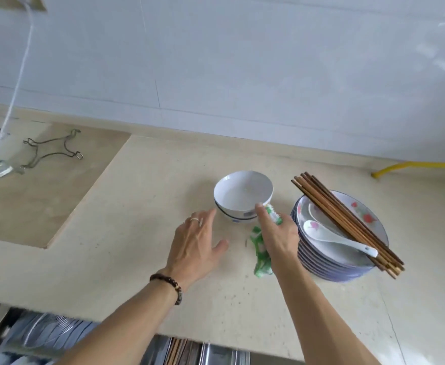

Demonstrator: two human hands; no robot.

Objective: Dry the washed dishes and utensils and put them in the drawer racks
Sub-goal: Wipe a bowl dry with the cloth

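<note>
White bowl [243,197] with a blue band, upright on the bench [137,206], mid-bench. My right hand [276,233] grips a green-and-white cloth [262,255], thumb up against the bowl's near rim; the cloth trails down to the bench below my palm. My left hand [196,242] is spread flat, fingers relaxed, holding nothing, fingertips just beside the bowl's left wall. Ring on one finger, bead bracelet [167,287] at the wrist. Just right of my right hand: stack of plates [329,262], a white spoon [334,237] lying in the top one, a bundle of wooden chopsticks [348,222] across it. Wire rack piece [51,151] far left. Drawer rack [42,335] open below the bench edge, contents blurred.
</note>
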